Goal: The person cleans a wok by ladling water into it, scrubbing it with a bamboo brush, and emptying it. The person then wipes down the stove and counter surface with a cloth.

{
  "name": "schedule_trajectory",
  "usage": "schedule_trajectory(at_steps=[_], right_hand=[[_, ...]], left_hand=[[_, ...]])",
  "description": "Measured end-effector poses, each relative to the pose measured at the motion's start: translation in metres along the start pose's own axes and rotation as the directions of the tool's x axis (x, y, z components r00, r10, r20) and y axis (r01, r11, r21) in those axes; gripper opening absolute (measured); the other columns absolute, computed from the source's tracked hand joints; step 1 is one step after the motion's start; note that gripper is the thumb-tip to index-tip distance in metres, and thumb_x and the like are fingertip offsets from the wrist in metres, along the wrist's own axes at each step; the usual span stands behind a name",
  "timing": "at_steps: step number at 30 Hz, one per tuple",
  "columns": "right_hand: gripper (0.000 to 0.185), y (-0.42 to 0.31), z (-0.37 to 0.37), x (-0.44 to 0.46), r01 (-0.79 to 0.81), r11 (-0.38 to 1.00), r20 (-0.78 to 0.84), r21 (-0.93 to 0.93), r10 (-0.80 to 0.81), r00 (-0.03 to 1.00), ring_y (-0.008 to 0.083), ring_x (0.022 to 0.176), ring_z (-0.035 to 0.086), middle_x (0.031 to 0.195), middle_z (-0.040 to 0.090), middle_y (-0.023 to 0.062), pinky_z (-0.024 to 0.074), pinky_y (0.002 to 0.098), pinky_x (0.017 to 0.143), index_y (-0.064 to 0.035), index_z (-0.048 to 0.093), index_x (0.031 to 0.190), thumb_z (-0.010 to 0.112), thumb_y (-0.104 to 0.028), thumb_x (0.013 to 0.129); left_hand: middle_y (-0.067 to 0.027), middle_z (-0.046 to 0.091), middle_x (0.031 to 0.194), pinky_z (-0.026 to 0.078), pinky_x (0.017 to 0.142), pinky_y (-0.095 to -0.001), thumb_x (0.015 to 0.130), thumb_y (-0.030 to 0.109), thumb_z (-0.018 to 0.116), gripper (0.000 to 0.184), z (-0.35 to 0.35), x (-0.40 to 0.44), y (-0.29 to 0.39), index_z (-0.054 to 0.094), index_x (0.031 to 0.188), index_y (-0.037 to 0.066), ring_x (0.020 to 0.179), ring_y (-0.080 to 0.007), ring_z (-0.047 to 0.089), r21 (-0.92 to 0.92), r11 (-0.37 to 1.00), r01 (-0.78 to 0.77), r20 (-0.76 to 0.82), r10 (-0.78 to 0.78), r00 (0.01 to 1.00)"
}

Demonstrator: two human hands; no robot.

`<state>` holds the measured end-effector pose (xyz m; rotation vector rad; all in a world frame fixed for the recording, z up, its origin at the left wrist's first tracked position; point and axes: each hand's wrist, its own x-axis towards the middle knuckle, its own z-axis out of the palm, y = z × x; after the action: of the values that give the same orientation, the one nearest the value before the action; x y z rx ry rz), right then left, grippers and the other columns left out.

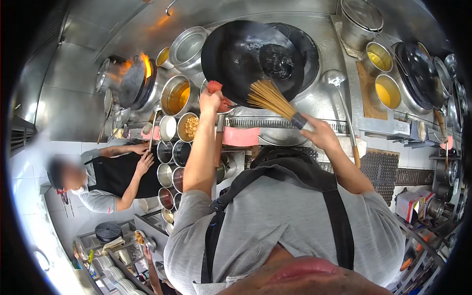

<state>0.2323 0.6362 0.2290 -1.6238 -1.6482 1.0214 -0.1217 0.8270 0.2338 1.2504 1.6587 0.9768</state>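
A large black wok [236, 59] sits tilted on the stove, its inside dark and wet. My left hand [210, 101] is closed on a red cloth [214, 87] at the wok's near left rim. In my right hand [318, 130] is the dark-banded handle of a bamboo brush [273, 98], whose bristles spread over the wok's near rim. Below the wok, a pink cloth [241, 136] lies on the stove's front edge. To the right a long ladle [344, 98] rests on the steel top.
Left of my left arm stand pots of yellow liquid [179, 97] and seasoning tins [188, 127]. A co-worker [113, 174] stands at the left near a flaming wok [135, 83]. Two yellow-filled containers [388, 92] and stacked woks [418, 73] are at the right.
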Motion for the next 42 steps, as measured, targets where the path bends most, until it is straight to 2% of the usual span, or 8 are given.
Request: schedule_trajectory(at_steps=[5,7,19,27,31,33,37,42], right_hand=[[0.057,0.001,0.017,0.022,0.032,0.999,0.058,-0.007,-0.031,0.998,0.0365,0.109,0.057,0.116,0.060,0.0210,0.0440,0.0377,0.093,-0.0092,0.052,0.128,0.069,-0.028,0.077],[0.058,0.007,0.019,0.029,0.002,1.000,0.078,0.006,-0.003,0.997,0.0362,0.110,0.056,0.117,0.060,0.0212,0.0435,0.0372,0.093,-0.0086,0.052,0.129,0.069,-0.028,0.077],[0.060,0.042,-0.009,0.065,-0.183,0.963,0.317,0.197,0.114,0.942,0.0284,0.099,0.062,0.108,0.064,0.0209,0.0452,0.0328,0.087,-0.0111,0.054,0.129,0.070,-0.027,0.074],[0.056,0.131,-0.086,0.033,-0.304,0.952,-0.217,0.012,0.300,0.929,0.0244,0.097,0.064,0.107,0.065,0.0226,0.0470,0.0306,0.084,-0.0093,0.053,0.129,0.066,-0.027,0.077],[0.056,0.181,-0.074,-0.025,-0.325,0.940,-0.091,0.101,0.334,0.938,0.0306,0.102,0.062,0.110,0.063,0.0234,0.0467,0.0366,0.088,-0.0039,0.052,0.128,0.066,-0.026,0.078],[0.057,0.195,-0.032,-0.035,-0.268,0.910,-0.179,-0.317,0.220,0.959,0.0355,0.112,0.055,0.117,0.059,0.0242,0.0373,0.0412,0.100,-0.0052,0.052,0.128,0.067,-0.027,0.078],[0.052,0.184,0.011,-0.046,-0.300,0.893,-0.259,-0.336,0.219,0.941,0.0407,0.112,0.051,0.117,0.055,0.0266,0.0269,0.0453,0.106,-0.0049,0.050,0.128,0.063,-0.024,0.082],[0.045,0.226,-0.033,-0.092,-0.449,0.753,-0.326,-0.481,0.322,0.889,0.0420,0.096,0.056,0.102,0.059,0.0257,0.0447,0.0455,0.083,-0.0002,0.051,0.122,0.062,-0.012,0.080]], left_hand=[[-0.0216,0.064,0.073,0.054,0.051,-0.0400,0.071,0.006,0.053,0.035,-0.020,0.018,0.019,0.053,0.103,-0.008,0.060,-0.0300,0.066,0.334,0.926,-0.176,-0.042,0.201,0.979],[-0.0265,0.065,0.093,0.047,0.086,-0.0420,0.068,0.022,0.062,0.040,-0.013,-0.008,0.054,0.061,0.099,-0.004,0.094,-0.0394,0.062,0.580,0.793,-0.187,-0.073,0.280,0.957],[-0.0151,0.067,0.073,0.053,0.061,-0.0331,0.070,0.003,0.054,0.046,0.041,-0.104,0.036,0.055,0.116,-0.001,0.059,-0.0250,0.066,0.358,0.764,-0.537,-0.282,0.637,0.718],[-0.0162,0.067,0.076,0.052,0.066,-0.0336,0.070,0.003,0.056,0.044,0.032,-0.069,0.033,0.057,0.114,-0.003,0.067,-0.0256,0.066,0.326,0.900,-0.288,-0.365,0.401,0.840],[-0.0144,0.065,0.069,0.053,0.056,-0.0334,0.072,0.004,0.054,0.029,0.046,-0.019,-0.025,0.057,0.099,-0.004,0.060,-0.0231,0.066,0.019,0.992,-0.121,-0.323,0.121,0.939],[-0.0141,0.063,0.075,0.054,0.048,-0.0349,0.073,0.001,0.052,0.026,0.075,-0.032,-0.001,0.054,0.099,-0.001,0.060,-0.0230,0.064,-0.271,0.941,0.201,-0.120,-0.240,0.963],[-0.0170,0.063,0.077,0.056,0.045,-0.0393,0.075,0.004,0.052,0.028,0.134,-0.014,-0.050,0.051,0.101,-0.004,0.058,-0.0272,0.065,-0.398,0.885,0.244,-0.004,-0.267,0.964],[-0.0274,0.062,0.100,0.043,0.091,-0.0429,0.077,0.026,0.059,0.043,0.183,0.008,-0.097,0.052,0.106,-0.004,0.105,-0.0405,0.057,-0.181,0.980,0.081,-0.359,-0.143,0.922]])
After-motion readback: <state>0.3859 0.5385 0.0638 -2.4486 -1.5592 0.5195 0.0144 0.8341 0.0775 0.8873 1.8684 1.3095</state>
